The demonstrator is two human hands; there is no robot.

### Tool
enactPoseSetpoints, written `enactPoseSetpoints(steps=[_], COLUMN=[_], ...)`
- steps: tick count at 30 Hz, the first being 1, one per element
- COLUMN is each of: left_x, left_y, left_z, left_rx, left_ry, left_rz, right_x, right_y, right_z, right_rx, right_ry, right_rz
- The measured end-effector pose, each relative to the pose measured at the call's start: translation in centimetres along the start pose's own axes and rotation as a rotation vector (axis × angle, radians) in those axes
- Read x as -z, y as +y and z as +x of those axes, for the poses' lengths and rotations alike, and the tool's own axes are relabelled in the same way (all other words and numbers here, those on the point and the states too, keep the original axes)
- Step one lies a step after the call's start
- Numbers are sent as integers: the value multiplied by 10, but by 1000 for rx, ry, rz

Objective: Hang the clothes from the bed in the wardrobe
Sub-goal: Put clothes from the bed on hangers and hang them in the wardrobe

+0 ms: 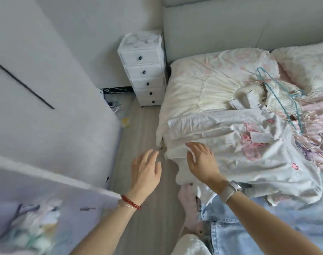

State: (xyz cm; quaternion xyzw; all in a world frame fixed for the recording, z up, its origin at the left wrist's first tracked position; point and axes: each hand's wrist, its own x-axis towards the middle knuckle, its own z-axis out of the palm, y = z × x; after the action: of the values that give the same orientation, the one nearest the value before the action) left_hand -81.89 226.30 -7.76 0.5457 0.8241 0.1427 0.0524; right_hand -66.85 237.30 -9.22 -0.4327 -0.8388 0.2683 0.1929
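Beside the bed, both hands reach for the clothes.

Left hand (pixel 146 168) hovers spread over the floor; right hand (pixel 203 161) lies flat, fingers apart, on a white garment (pixel 230 144) at the bed's edge. Further right, hangers (pixel 278 89), probably tangled, could snag.

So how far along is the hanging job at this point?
Nothing visibly hung. Both hands, left hand and right hand, reach open for the white garment on the bed, gripping nothing. Left: that garment, cream knitwear, jeans, teal hanger.
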Motion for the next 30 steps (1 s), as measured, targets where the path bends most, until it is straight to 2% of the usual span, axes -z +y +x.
enactPoseSetpoints(steps=[2, 5, 8, 12, 17, 23, 30], left_x=[19, 48, 82, 135, 201, 264, 343], left_y=[-41, -101, -153, -206, -251, -310, -404], left_z=[-59, -150, -229, -309, -388, -435, -423], left_rx=[88, 211, 410, 684, 859, 1012, 926], left_ry=[23, 141, 246, 347, 565, 722, 767], left_rz=[-2, -14, 44, 140, 231, 286, 408], right_x=[-30, -74, -110, -147, -181, -216, -270], right_y=[-50, -122, -196, -287, -397, -511, -649], right_z=[-26, -72, -108, -143, -179, -193, -155], right_rx=[130, 381, 583, 762, 986, 1048, 947], right_ry=[-96, -262, -372, -445, -517, -592, -544], right_rz=[-10, -14, 14, 59, 109, 231, 363])
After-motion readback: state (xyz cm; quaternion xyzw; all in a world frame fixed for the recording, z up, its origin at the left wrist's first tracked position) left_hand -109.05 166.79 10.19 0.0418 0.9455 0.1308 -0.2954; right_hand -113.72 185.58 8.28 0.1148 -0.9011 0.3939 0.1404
